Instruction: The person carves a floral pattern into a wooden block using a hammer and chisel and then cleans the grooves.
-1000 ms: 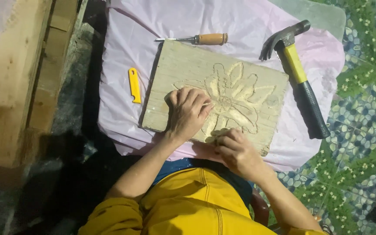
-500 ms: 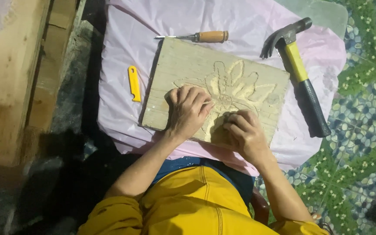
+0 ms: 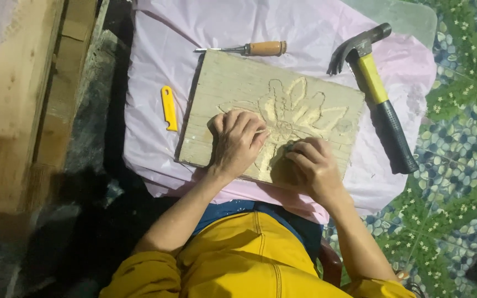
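A pale wooden board point(image 3: 233, 83) with a flower carved in relief point(image 3: 299, 107) lies on a pink sheet point(image 3: 205, 25). My left hand point(image 3: 237, 140) rests palm-down on the board's near left part, fingers slightly curled and touching the carving's left edge. My right hand point(image 3: 314, 165) sits on the lower part of the carving. Its fingers are curled around a small dark piece point(image 3: 289, 147) that is mostly hidden.
A claw hammer point(image 3: 379, 96) with a yellow and black handle lies right of the board. A wooden-handled chisel point(image 3: 249, 49) lies along the board's far edge. A yellow utility knife point(image 3: 169, 107) is on the left. Wooden planks point(image 3: 12, 99) stand at the far left, patterned floor point(image 3: 459, 138) at the right.
My right hand has slid from the board's near edge up onto the lower part of the carved flower. My left hand has stayed in place.
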